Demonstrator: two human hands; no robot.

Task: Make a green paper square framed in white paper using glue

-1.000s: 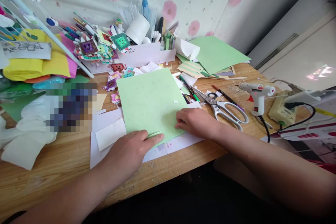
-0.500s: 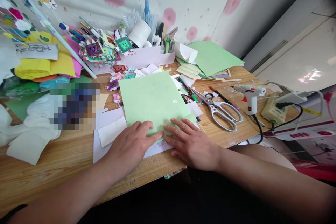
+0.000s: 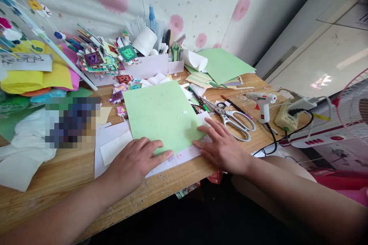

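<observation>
**Both hands flat on the near edge of the green sheet**

The left hand lay palm down, its fingers spread a little and holding nothing, the tips pressing the near edge of the light green paper. The right hand was also flat and empty, fingers wide, touching the near right corner of the same sheet. Under both fingertips a white sheet showed, and just behind the knuckles ran the table edge. Beyond the fingertips the green sheet was bare. Just right of the right fingers lay the scissors; further right stood the glue gun. Left of the left fingers were white paper pieces, with bare wood nearer the person.
</observation>
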